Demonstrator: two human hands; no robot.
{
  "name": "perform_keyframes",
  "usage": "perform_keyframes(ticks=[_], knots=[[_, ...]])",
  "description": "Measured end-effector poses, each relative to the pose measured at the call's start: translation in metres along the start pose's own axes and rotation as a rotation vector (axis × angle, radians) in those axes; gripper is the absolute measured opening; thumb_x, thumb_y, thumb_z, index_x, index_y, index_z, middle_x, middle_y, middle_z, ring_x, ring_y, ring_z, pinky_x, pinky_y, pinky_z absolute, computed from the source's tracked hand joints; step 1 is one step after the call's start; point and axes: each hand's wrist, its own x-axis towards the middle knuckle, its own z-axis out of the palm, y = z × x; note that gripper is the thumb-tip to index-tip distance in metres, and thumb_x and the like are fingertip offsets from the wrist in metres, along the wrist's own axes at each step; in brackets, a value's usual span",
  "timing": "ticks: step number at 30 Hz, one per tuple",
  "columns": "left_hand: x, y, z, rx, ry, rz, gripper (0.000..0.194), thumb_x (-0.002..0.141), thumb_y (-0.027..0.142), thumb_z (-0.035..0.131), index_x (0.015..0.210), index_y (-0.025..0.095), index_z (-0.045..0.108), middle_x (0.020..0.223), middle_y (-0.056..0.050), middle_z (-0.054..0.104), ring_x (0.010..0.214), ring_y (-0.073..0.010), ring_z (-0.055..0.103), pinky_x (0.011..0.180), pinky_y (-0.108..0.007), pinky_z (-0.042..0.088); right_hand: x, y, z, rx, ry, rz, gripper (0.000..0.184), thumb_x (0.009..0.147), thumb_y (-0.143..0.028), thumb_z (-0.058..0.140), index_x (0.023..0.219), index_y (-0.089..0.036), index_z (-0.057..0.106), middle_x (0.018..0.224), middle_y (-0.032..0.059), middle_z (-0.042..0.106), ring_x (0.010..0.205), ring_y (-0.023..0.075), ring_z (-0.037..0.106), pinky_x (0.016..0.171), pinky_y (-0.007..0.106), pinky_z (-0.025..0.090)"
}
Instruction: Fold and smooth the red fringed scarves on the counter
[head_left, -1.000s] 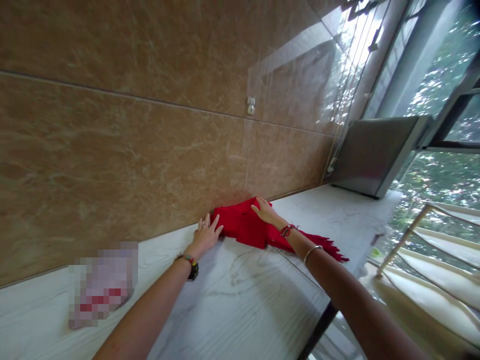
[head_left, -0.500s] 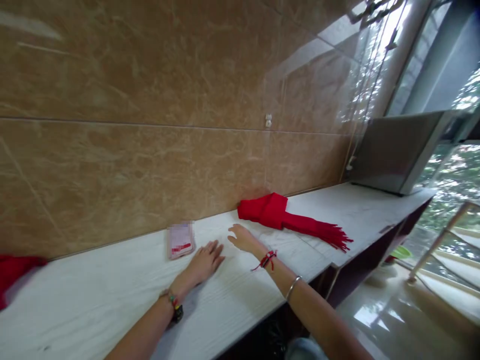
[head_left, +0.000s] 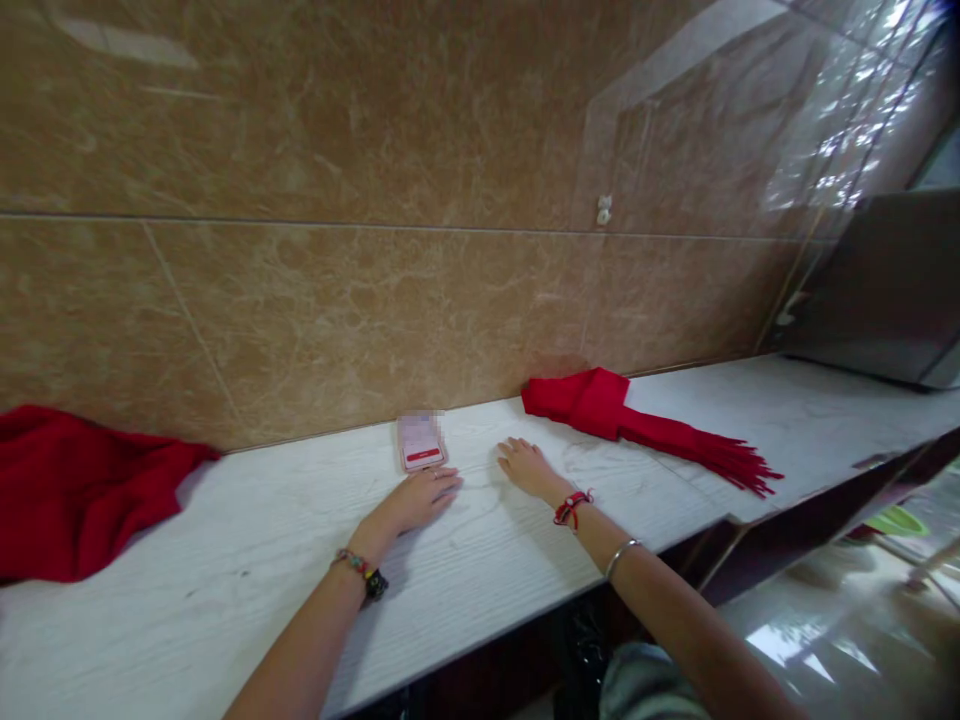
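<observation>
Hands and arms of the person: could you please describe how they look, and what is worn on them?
Both are bare of gloves and sleeves. By the left hand, the wrist wears a multicoloured bracelet with a dark charm. By the right hand is a red bracelet; higher up, a silver bangle.

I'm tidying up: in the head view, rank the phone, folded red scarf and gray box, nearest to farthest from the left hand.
1. Phone, just beyond the left hand
2. Folded red scarf, rightward, by the wall
3. Gray box, far right on the counter
</observation>
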Motion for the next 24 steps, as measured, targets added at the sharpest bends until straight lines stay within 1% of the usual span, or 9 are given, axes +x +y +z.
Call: perform_keyframes(ticks=[2, 4, 7, 9, 13, 16, 20, 22, 24], knots=[[-0.010, -0.010, -0.010, -0.001, 0.022, -0.021, 0.033, 0.086, 0.029, 0.037, 0.112, 0.025, 0.056, 0.123, -0.001, 0.054, 0.113, -0.0148, 0.047, 0.099, -0.029, 0.032, -0.001, -0.001, -0.001, 0.003, -0.005, -0.014, 0.036, 0.088, -0.026, 0.033, 0.119, -0.016, 0.048, 0.124, 0.0142, 0.047, 0.114, 0.0234, 0.042, 0.090, 0.038, 0.034], [-0.028, -0.024, -0.024, 0.020, 0.076, -0.094, 0.032, 0.085, 0.026, 0.037, 0.111, 0.025, 0.057, 0.119, -0.001, 0.056, 0.109, -0.0142, 0.050, 0.097, -0.029, 0.034, 0.000, -0.006, -0.004, 0.020, -0.009, -0.050, 0.034, 0.086, -0.023, 0.036, 0.115, -0.014, 0.052, 0.120, 0.0148, 0.051, 0.111, 0.0222, 0.045, 0.089, 0.034, 0.036], [-0.065, -0.052, -0.048, 0.087, 0.238, -0.209, 0.033, 0.085, 0.024, 0.034, 0.108, 0.020, 0.058, 0.114, -0.004, 0.058, 0.106, -0.0142, 0.051, 0.096, -0.029, 0.037, 0.010, -0.027, -0.014, 0.064, -0.005, -0.127, 0.030, 0.082, -0.020, 0.041, 0.106, -0.013, 0.059, 0.111, 0.0137, 0.058, 0.104, 0.0202, 0.052, 0.087, 0.029, 0.038], [-0.096, -0.072, -0.063, 0.142, 0.371, -0.269, 0.034, 0.086, 0.024, 0.031, 0.107, 0.019, 0.058, 0.113, -0.005, 0.058, 0.106, -0.0140, 0.051, 0.096, -0.029, 0.038, 0.025, -0.053, -0.024, 0.098, 0.009, -0.178, 0.028, 0.082, -0.019, 0.041, 0.098, -0.014, 0.063, 0.104, 0.0125, 0.062, 0.098, 0.0199, 0.055, 0.084, 0.028, 0.039], [-0.164, -0.116, -0.083, 0.301, 0.558, -0.451, 0.037, 0.086, 0.024, 0.030, 0.115, 0.016, 0.051, 0.114, -0.007, 0.056, 0.107, -0.0157, 0.048, 0.096, -0.030, 0.037, 0.064, -0.129, -0.043, 0.172, 0.053, -0.298, 0.030, 0.083, -0.020, 0.036, 0.091, -0.014, 0.065, 0.096, 0.0126, 0.065, 0.089, 0.0204, 0.059, 0.078, 0.028, 0.042], [-0.217, -0.147, -0.088, 0.459, 0.652, -0.686, 0.042, 0.084, 0.021, 0.031, 0.123, 0.013, 0.044, 0.119, -0.011, 0.050, 0.109, -0.0191, 0.046, 0.096, -0.032, 0.036, 0.089, -0.199, -0.045, 0.243, 0.058, -0.417, 0.031, 0.084, -0.020, 0.036, 0.094, -0.016, 0.065, 0.098, 0.0105, 0.065, 0.091, 0.0186, 0.059, 0.079, 0.025, 0.041], [-0.271, -0.173, -0.091, 0.614, 0.782, -1.064, 0.044, 0.084, 0.024, 0.035, 0.126, 0.012, 0.041, 0.124, -0.017, 0.043, 0.113, -0.0277, 0.040, 0.090, -0.042, 0.037, 0.108, -0.290, -0.024, 0.336, 0.017, -0.555, 0.028, 0.081, -0.019, 0.042, 0.098, -0.016, 0.064, 0.100, 0.0090, 0.065, 0.095, 0.0175, 0.057, 0.082, 0.024, 0.040], [-0.285, -0.178, -0.094, 0.656, 0.865, -1.166, 0.048, 0.083, 0.027, 0.038, 0.129, 0.012, 0.036, 0.129, -0.020, 0.037, 0.118, -0.0315, 0.035, 0.090, -0.048, 0.035, 0.113, -0.329, -0.007, 0.386, 0.009, -0.612, 0.030, 0.080, -0.018, 0.045, 0.105, -0.013, 0.060, 0.109, 0.0106, 0.060, 0.102, 0.0179, 0.054, 0.086, 0.025, 0.039], [-0.291, -0.181, -0.097, 0.677, 0.955, -1.227, 0.053, 0.083, 0.028, 0.041, 0.133, 0.014, 0.029, 0.134, -0.020, 0.029, 0.122, -0.0336, 0.029, 0.091, -0.053, 0.031, 0.117, -0.364, 0.012, 0.439, 0.016, -0.654, 0.037, 0.080, -0.020, 0.047, 0.115, -0.011, 0.053, 0.122, 0.0132, 0.051, 0.111, 0.0189, 0.047, 0.091, 0.027, 0.037]])
